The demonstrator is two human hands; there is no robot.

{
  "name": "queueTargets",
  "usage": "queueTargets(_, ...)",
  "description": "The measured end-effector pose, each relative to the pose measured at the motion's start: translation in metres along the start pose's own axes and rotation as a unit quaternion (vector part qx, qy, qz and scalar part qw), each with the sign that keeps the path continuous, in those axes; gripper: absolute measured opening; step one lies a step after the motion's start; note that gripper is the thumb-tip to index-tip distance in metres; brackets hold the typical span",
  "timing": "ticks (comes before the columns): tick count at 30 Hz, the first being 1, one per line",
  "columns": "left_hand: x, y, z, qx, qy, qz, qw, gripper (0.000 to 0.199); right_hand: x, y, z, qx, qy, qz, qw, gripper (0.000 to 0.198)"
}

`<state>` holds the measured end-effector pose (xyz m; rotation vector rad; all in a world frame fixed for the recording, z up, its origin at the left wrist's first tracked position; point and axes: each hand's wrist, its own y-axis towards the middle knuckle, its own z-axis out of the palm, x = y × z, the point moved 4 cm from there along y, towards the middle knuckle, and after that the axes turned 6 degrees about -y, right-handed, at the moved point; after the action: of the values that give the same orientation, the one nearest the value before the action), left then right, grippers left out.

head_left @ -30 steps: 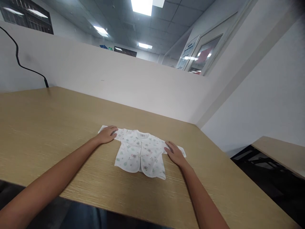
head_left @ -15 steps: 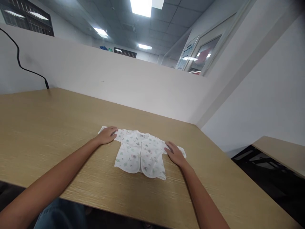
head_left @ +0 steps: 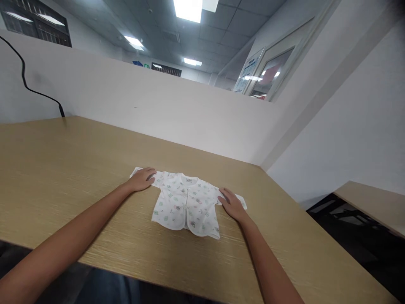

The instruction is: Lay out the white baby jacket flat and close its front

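Note:
A small white baby shirt (head_left: 186, 204) with a printed pattern lies spread on the wooden table (head_left: 95, 152), its neckline away from me and its sleeves stretched out to both sides. My left hand (head_left: 142, 179) rests flat across the left sleeve, fingers extended and pointing right. On the right sleeve lies my right hand (head_left: 232, 204), open, its fingers reaching up and to the left. The cuffs show beyond both hands. Down the front, the two panels meet at the middle and part slightly near the hem.
A white partition (head_left: 177, 109) closes off the table's back edge, and a white wall (head_left: 341, 126) rises on the right. At the back left a black cable (head_left: 41, 93) runs down to the table. Another wooden surface (head_left: 373, 202) stands at the far right.
Both hands stay in place on the sleeves, and the shirt looks the same. Below the table's front edge, the blue clothing on my leg has shifted to the right.

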<state>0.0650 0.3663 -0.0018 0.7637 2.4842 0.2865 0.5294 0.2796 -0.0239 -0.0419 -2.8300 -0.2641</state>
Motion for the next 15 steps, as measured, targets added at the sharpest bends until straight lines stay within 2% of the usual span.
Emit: queueTargets(15, -0.0020, 0.0002, -0.0013, 0.003, 0.005, 0.002, 1.000, 0.050, -0.0010, 0.0006, 0.0010, 0.003, -0.003, -0.002, 1.000, 0.059)
